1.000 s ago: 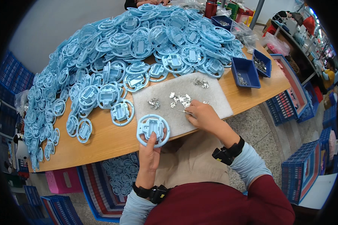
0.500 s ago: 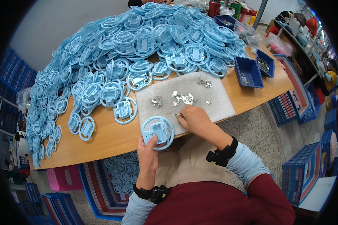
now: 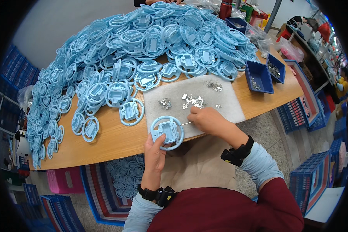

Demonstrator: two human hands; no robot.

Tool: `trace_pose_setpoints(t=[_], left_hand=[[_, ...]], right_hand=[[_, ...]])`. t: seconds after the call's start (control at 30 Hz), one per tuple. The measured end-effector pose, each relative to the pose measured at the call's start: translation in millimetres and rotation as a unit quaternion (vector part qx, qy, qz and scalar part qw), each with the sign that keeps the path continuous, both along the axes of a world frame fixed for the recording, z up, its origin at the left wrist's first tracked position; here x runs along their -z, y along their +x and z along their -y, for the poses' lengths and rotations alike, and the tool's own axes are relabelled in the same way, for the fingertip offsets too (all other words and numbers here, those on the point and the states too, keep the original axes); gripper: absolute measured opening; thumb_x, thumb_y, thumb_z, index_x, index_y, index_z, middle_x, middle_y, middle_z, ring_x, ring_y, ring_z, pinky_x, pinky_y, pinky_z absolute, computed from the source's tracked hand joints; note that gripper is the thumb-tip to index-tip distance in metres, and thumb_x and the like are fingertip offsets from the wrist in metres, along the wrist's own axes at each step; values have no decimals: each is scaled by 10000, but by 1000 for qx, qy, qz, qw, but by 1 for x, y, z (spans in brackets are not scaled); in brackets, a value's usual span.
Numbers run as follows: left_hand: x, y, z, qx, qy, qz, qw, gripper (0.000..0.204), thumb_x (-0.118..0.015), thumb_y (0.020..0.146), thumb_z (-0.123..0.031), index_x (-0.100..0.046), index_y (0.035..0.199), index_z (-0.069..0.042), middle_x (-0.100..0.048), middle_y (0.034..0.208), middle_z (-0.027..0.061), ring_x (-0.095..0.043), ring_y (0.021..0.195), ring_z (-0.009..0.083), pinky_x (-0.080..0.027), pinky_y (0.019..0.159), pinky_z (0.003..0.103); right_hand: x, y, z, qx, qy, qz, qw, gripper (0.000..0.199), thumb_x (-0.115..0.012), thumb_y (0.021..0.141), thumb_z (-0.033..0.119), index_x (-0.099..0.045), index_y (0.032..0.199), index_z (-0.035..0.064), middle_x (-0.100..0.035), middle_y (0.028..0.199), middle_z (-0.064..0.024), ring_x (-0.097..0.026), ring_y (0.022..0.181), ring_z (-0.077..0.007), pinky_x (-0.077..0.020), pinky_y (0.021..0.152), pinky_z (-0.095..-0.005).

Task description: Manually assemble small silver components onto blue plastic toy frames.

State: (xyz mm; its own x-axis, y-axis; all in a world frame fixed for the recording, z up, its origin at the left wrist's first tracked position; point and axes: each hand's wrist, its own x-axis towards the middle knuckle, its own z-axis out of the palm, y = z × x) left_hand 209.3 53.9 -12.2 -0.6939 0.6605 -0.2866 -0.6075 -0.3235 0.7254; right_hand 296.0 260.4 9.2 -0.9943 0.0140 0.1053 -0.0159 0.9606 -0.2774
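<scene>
My left hand [image 3: 155, 154] grips a light-blue plastic steering wheel part [image 3: 168, 132] by its lower left side, thumb on its front and fingers behind. The wheel has a round rim and a rectangular recess in its middle. Between the fingers of my right hand [image 3: 208, 120] is a thin metal tool [image 3: 186, 123], its tip at the right side of the wheel's rim. Whether the tip carries anything is too small to tell. Beyond my hands, a white felt mat [image 3: 230, 100] bears small heaps of silvery metal pieces [image 3: 197, 101] and a grey heap [image 3: 165, 103].
A big pile of light-blue wheel parts [image 3: 152, 42] covers the table's far and left side. Dark blue bins [image 3: 259, 77] with small metal parts stand right of the mat. Below the table edge sits a striped crate [image 3: 104, 193] of more wheels. Another person's hands [image 3: 158, 2] show beyond the pile.
My right hand has shifted slightly right, and the tool's tip now meets the wheel's rim instead of being over the mat. The wheel is a little lower relative to the mat.
</scene>
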Motion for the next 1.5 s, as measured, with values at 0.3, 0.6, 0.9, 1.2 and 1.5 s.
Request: trace_pose_setpoints(t=[0.3,0.6,0.9,1.2,1.5], left_hand=[[8,2,0,-16,11,-7,1000,339,-566,829,-29,-469,1154,-17,-572,1044,75,-587,901,150,-507,752,284],[6,5,-1,-25,2,-1,1000,347,-547,845,-45,-445,1176,-24,-556,1051,63,-575,907,139,-506,750,281],[11,3,-1,-16,-5,2,1000,309,-527,856,-43,-455,1156,-38,-566,1014,55,-582,873,128,-518,709,273],[5,7,-3,-31,-12,-9,999,318,-523,859,-51,-446,1167,-36,-569,1016,60,-579,878,124,-522,700,274],[7,7,-1,-12,-22,-25,999,356,-528,858,-82,-423,1195,-37,-560,1077,83,-580,929,155,-515,761,305]], right_hand=[[-9,-27,46,76,-431,-142,888,113,-608,754,26,-610,866,21,-564,831,-28,-454,581,-81,-368,508,-222],[18,-43,65,67,-356,-200,910,98,-616,745,33,-598,841,19,-570,878,-71,-562,681,-189,-427,562,-266],[16,-33,72,39,-115,-213,969,179,-641,724,107,-593,895,88,-557,940,-67,-612,646,-248,-479,511,-342],[-8,-10,68,107,-142,-108,978,461,-580,775,133,-501,1227,168,-525,860,-85,-577,631,-268,-469,532,-354],[1,-2,81,86,-90,-127,984,395,-549,761,78,-578,1143,172,-533,743,-69,-570,606,-248,-462,516,-356]])
